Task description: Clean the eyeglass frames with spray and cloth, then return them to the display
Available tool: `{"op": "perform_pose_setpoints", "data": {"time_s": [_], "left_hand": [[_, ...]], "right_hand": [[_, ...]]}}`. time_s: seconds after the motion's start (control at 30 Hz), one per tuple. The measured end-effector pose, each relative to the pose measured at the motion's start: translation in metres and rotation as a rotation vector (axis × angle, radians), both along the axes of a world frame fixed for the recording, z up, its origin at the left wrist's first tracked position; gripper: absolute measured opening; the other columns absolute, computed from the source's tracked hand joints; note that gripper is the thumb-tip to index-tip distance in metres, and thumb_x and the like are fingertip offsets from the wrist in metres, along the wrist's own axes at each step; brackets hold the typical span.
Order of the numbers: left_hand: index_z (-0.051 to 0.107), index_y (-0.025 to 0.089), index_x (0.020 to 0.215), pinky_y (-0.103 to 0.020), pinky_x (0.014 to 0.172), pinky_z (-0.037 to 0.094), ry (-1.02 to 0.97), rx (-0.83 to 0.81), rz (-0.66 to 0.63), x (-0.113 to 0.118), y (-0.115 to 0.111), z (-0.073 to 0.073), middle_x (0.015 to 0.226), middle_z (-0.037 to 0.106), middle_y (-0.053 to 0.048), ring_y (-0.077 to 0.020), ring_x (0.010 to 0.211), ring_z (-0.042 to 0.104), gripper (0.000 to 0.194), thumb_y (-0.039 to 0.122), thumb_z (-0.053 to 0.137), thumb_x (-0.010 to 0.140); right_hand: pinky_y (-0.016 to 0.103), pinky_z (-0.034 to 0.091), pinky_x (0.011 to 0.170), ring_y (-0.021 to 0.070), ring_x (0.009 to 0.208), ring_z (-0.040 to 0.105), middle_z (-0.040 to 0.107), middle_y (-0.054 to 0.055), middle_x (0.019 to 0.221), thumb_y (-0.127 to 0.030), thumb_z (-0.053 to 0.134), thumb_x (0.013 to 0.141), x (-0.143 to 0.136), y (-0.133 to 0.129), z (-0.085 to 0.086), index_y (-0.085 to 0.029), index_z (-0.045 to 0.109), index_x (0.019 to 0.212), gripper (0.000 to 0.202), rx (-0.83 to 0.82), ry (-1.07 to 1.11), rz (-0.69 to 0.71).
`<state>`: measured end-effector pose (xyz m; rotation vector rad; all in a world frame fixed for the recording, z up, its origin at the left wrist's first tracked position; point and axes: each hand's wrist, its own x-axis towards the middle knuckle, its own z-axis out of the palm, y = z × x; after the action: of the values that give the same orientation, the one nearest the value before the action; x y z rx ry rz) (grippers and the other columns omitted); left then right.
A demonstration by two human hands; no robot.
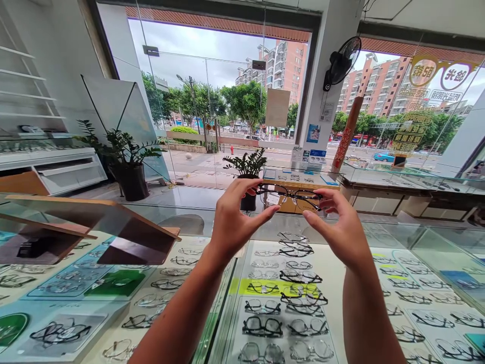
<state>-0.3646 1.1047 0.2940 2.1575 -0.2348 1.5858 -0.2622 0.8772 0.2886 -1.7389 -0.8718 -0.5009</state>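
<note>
A pair of dark-framed eyeglasses is held up level above the glass display case. My left hand grips its left end, with the fingers at the upper rim and the thumb stretched below the lens. At the other end, my right hand pinches the frame between bent fingers and thumb. A small whitish sticker or label appears on the left lens. Beneath both hands, several rows of eyeglasses lie under the glass, some along a yellow-green strip.
Wooden trays or mirror stands rest on the counter at left. Potted plants stand near the glass front. Beyond my hands is another display counter. A black fan hangs on the pillar, and a street shows outside.
</note>
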Motion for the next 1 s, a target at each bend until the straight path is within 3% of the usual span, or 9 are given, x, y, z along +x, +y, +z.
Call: {"op": "perform_pose_setpoints", "data": {"time_s": [0.13,0.33,0.47,0.6,0.7,0.8,0.83,0.9,1.0], "left_hand": [[0.066,0.024,0.131,-0.039,0.089,0.059,-0.022,0.121,0.007,-0.001,0.001,0.000,0.119,0.072,-0.007,-0.0212,0.099,0.069,0.054,0.043,0.086,0.085],[0.064,0.025,0.137,-0.042,0.095,0.060,0.017,0.301,-0.022,0.005,0.002,-0.005,0.122,0.072,-0.010,-0.0257,0.111,0.070,0.059,0.043,0.086,0.085],[0.063,0.026,0.140,-0.041,0.098,0.059,0.051,0.306,-0.082,0.004,0.003,-0.004,0.124,0.071,-0.009,-0.0249,0.113,0.069,0.060,0.040,0.085,0.086],[0.060,0.028,0.146,-0.041,0.100,0.058,0.152,0.258,-0.191,0.006,0.008,-0.002,0.131,0.069,-0.010,-0.0237,0.118,0.067,0.064,0.037,0.084,0.088],[0.063,0.027,0.144,-0.037,0.093,0.057,0.174,0.149,-0.189,0.013,0.008,-0.005,0.127,0.070,-0.010,-0.0219,0.113,0.066,0.055,0.032,0.080,0.091],[0.078,0.021,0.110,-0.030,0.073,0.052,0.135,-0.132,-0.107,0.022,-0.003,-0.014,0.096,0.072,-0.005,-0.0160,0.084,0.063,0.020,0.032,0.076,0.093],[0.079,0.019,0.097,-0.028,0.067,0.048,0.172,-0.236,-0.125,0.025,-0.008,-0.017,0.084,0.069,-0.003,-0.0141,0.074,0.058,0.016,0.035,0.075,0.093],[0.080,0.018,0.085,-0.027,0.059,0.042,0.312,-0.414,-0.244,0.030,-0.019,-0.024,0.070,0.066,-0.001,-0.0127,0.064,0.054,0.026,0.042,0.074,0.092],[0.084,0.018,0.092,-0.027,0.063,0.046,0.440,-0.608,-0.435,0.036,-0.029,-0.030,0.076,0.075,-0.004,-0.0157,0.070,0.062,0.031,0.048,0.079,0.086]], "right_hand": [[0.052,0.053,0.100,0.0307,0.112,0.067,0.070,0.010,0.132,-0.049,0.080,0.087,0.004,-0.002,0.000,-0.030,0.065,0.133,0.053,-0.038,-0.037,0.051],[0.048,0.050,0.103,0.0287,0.118,0.066,0.074,0.006,0.124,-0.042,0.069,0.097,0.011,0.009,-0.001,-0.030,0.075,0.118,0.024,-0.109,-0.085,0.179],[0.047,0.048,0.104,0.0268,0.110,0.068,0.077,0.005,0.111,-0.037,0.070,0.096,0.018,0.011,-0.002,-0.028,0.077,0.099,0.012,-0.140,-0.048,0.255],[0.043,0.049,0.099,0.0237,0.103,0.068,0.077,0.004,0.105,-0.038,0.074,0.092,0.032,0.009,-0.003,-0.025,0.076,0.090,0.013,-0.152,0.130,0.434],[0.039,0.050,0.089,0.0216,0.093,0.067,0.076,0.003,0.097,-0.041,0.081,0.083,0.045,0.015,-0.009,-0.023,0.076,0.085,0.018,-0.094,0.311,0.508],[0.038,0.051,0.083,0.0208,0.086,0.066,0.076,0.004,0.093,-0.040,0.083,0.078,0.049,0.027,-0.015,-0.022,0.075,0.083,0.020,0.058,0.324,0.375],[0.038,0.051,0.083,0.0210,0.086,0.067,0.075,0.004,0.094,-0.039,0.081,0.079,0.046,0.031,-0.016,-0.022,0.074,0.083,0.019,0.099,0.271,0.301],[0.038,0.052,0.084,0.0222,0.090,0.067,0.075,0.005,0.097,-0.035,0.077,0.082,0.037,0.040,-0.018,-0.022,0.073,0.081,0.013,0.143,0.108,0.162],[0.040,0.052,0.088,0.0243,0.098,0.068,0.073,0.006,0.101,-0.028,0.071,0.088,0.018,0.051,-0.019,-0.023,0.071,0.081,0.008,0.143,-0.130,0.025]]}}
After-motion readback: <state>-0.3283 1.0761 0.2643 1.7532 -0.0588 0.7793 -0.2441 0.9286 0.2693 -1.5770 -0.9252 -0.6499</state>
